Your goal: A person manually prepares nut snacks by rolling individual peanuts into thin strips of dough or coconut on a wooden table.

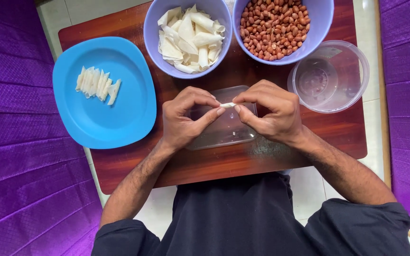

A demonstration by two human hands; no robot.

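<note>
Left hand [183, 118] and right hand [267, 111] pinch a small white rolled wrapper piece [228, 105] between fingertips; beneath, seemingly, a clear shallow plastic tray [224, 135].

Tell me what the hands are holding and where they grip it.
Both hands, left and right, pinch a small white rolled wrapper by its two ends, fingertips only.

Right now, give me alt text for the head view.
Left hand and right hand pinch a small white wrapper roll above a clear tray. Finished rolls lie on a blue plate; bowls hold wrappers and peanuts.
</note>
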